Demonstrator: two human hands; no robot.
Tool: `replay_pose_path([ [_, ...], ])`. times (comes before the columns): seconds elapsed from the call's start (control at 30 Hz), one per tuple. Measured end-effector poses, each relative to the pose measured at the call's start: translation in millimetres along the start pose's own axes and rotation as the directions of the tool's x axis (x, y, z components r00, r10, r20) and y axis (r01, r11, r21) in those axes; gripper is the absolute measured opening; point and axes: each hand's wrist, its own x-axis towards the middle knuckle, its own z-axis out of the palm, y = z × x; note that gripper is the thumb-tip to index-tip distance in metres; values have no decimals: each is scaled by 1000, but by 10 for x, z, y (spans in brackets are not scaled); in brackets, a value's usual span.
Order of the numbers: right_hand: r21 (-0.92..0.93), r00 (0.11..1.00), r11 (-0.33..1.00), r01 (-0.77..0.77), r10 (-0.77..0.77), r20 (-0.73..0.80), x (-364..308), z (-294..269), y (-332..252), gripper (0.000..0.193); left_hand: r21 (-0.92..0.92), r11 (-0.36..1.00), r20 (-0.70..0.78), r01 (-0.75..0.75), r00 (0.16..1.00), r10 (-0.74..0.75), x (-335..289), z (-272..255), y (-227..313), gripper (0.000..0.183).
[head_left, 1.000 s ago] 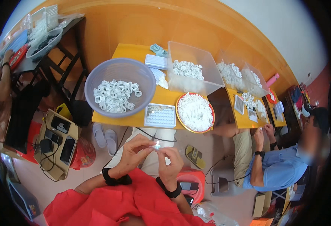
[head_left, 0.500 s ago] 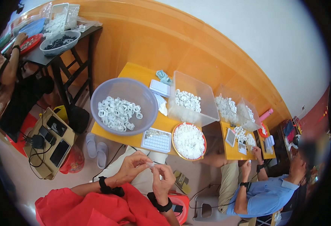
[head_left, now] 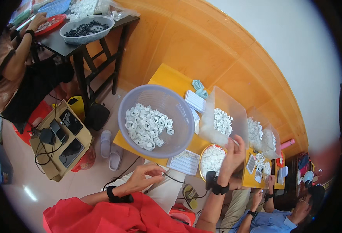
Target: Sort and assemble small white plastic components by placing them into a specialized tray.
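My left hand (head_left: pixel 144 177) is in front of my body, its fingers loosely bent and apart, with nothing visible in them. It is just below the white tray with rows of slots (head_left: pixel 183 162). My right hand (head_left: pixel 234 154) is raised to the near right corner of the clear plastic bin (head_left: pixel 233 112), fingers curled but apart, with no part visible between them. White ring-shaped parts (head_left: pixel 222 121) lie in that bin. Left of my right hand stands a red-rimmed round tray heaped with small white pieces (head_left: pixel 213 158). A purple-grey basin (head_left: pixel 182 116) holds more white rings (head_left: pixel 147 126).
The yellow table (head_left: pixel 161 77) also carries a white slotted box (head_left: pixel 195 101) and a teal cloth (head_left: pixel 199 88). On the left are a cardboard box with phones (head_left: pixel 58 155) and slippers (head_left: pixel 105 143). A co-worker in blue (head_left: pixel 272 221) sits right; another person's arm (head_left: pixel 21 54) is upper left.
My hands have parted. The right one has moved up and right to the clear bin; the small white part held between both is no longer visible. The view has shifted, moving the tables rightward.
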Motion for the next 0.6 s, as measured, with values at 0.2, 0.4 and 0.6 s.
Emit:
replay_pose_path([
  [0.2,-214,646,934,285,-22,763,-429,852,142,18,321,927,-257,-193,925,281,74,-152,284,36],
  [0.4,-235,389,842,485,33,921,-636,1291,493,13,579,802,-174,-150,938,301,132,-304,205,42],
  [0.6,-265,257,818,511,149,955,-719,1413,696,22,562,805,-139,-190,938,318,167,-398,193,32],
])
